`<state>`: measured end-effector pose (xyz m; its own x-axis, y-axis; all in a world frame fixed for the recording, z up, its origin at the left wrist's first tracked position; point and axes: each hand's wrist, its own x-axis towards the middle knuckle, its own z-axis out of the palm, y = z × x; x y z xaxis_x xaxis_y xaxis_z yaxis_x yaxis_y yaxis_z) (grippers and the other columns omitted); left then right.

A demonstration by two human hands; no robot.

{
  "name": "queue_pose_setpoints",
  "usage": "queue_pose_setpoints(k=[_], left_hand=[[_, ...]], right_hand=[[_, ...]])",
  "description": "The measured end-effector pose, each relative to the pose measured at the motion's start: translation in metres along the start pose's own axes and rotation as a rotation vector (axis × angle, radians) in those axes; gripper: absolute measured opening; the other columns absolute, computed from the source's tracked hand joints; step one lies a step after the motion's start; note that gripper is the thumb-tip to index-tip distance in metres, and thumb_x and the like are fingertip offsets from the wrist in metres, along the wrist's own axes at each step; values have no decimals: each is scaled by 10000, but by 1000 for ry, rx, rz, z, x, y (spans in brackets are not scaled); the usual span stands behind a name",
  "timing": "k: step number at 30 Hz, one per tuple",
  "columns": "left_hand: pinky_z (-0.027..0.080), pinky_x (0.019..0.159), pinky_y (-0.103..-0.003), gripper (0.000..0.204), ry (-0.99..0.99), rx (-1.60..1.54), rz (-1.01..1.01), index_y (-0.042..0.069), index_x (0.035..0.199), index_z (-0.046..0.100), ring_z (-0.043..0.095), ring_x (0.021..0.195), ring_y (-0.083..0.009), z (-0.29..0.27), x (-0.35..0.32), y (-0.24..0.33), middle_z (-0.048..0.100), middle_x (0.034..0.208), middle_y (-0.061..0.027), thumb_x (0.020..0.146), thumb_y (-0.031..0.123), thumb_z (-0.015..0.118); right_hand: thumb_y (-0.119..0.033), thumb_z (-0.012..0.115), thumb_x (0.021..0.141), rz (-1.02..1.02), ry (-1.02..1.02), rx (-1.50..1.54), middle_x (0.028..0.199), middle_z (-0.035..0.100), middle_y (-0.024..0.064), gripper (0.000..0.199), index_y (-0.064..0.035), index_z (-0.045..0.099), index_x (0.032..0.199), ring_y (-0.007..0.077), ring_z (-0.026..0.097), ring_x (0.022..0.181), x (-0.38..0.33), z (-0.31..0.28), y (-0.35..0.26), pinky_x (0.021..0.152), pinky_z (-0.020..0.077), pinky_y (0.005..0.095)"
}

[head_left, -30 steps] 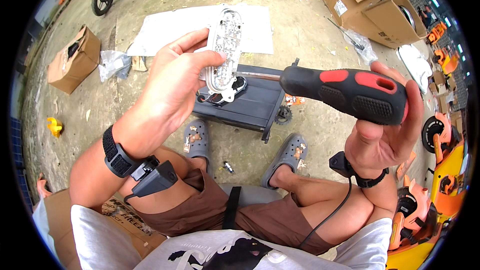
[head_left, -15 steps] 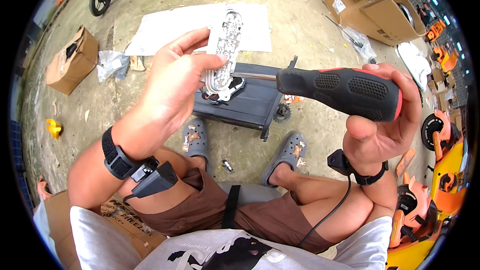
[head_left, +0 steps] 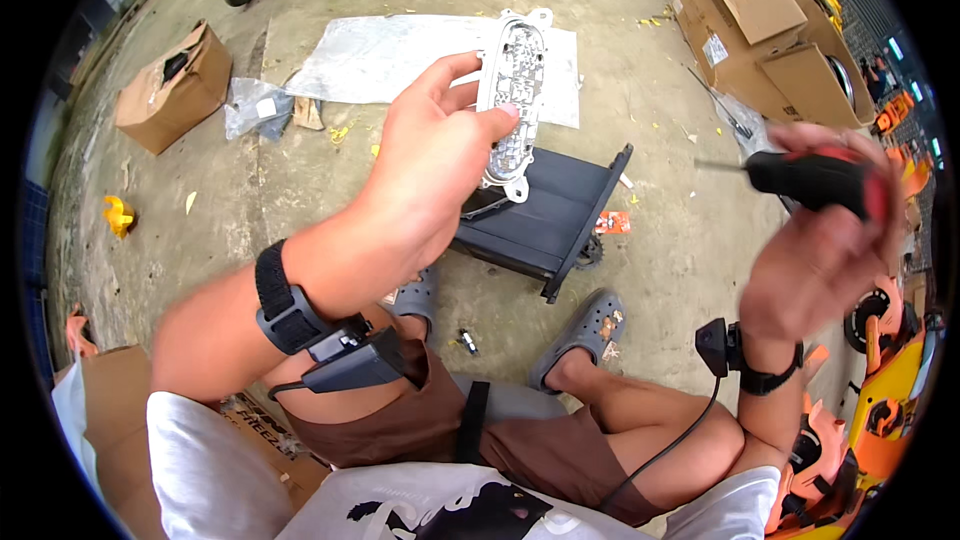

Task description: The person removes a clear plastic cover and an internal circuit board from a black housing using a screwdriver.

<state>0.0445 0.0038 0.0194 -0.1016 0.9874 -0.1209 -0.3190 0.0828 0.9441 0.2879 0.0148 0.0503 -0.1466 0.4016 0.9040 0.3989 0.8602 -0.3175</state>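
Note:
My left hand (head_left: pixel 425 160) grips a long oval lamp unit (head_left: pixel 520 80) with a pale rim, a silvery faceted inside and small mounting tabs. The unit is held upright in front of me, my thumb on its face. A dark piece (head_left: pixel 487 202) shows just below it, and I cannot tell whether they are joined. Out to the right, my right hand (head_left: pixel 815 275) is wrapped round a black and red screwdriver (head_left: pixel 810 180). Its thin shaft points left, well apart from the lamp unit. Both the hand and the tool are blurred by motion.
A low black stand (head_left: pixel 550 210) is beyond my feet. White plastic sheeting (head_left: pixel 390 60) lies on the concrete behind it. Cardboard boxes stand at the far left (head_left: pixel 180 90) and far right (head_left: pixel 750 0). Orange and yellow vehicle parts (head_left: pixel 870 420) crowd the right side.
My right hand has drawn the screwdriver away to the right, its shaft now clear of the lamp unit. The lamp unit in my left hand appears further right in the view.

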Motion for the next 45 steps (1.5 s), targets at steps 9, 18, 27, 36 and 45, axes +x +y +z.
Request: queue_pose_setpoints(k=[9, 18, 27, 36, 45], left_hand=[[490, 789, -280, 451, 170, -25, 110, -72, 1325, 413, 610, 976, -159, -3, 6, 6, 625, 1163, -145, 887, -46, 517], [506, 885, -349, 460, 99, -414, -18, -51, 1365, 398, 608, 1041, -212, -12, 16, 16, 605, 1170, -150, 917, 3, 484], [490, 925, -387, 430, 52, -470, -31, -46, 1355, 398, 592, 1080, -237, -20, 17, 26, 570, 1226, -167, 928, -4, 403], [449, 966, -369, 380, 80, -420, 57, 3, 1311, 444, 553, 1107, -200, -14, 16, 27, 577, 1195, -116, 947, 114, 426], [422, 967, -333, 330, -21, -581, -32, -17, 1277, 501, 550, 1107, -175, -5, 21, 21, 611, 1163, -83, 982, 113, 431]], right_hand=[[-68, 606, 779, -68, -1009, -152, 838, 586, 122, 188, -94, 626, 964, 312, 626, 682, -47, 97, 83, 608, 513, 400], [-165, 635, 769, -105, -1387, -292, 972, 583, 173, 130, -63, 666, 844, 325, 670, 736, -114, 170, 128, 654, 538, 431], [-196, 619, 804, -252, -1435, -223, 967, 574, 144, 145, -61, 657, 842, 291, 657, 727, -139, 188, 123, 635, 520, 411], [-141, 606, 851, 368, -728, -82, 812, 634, 135, 162, -14, 628, 949, 313, 634, 687, -41, 122, 137, 620, 507, 393], [-110, 636, 909, 1416, -430, 1094, 737, 583, 83, 151, -44, 555, 1018, 206, 567, 501, -19, 49, 32, 468, 459, 317]])
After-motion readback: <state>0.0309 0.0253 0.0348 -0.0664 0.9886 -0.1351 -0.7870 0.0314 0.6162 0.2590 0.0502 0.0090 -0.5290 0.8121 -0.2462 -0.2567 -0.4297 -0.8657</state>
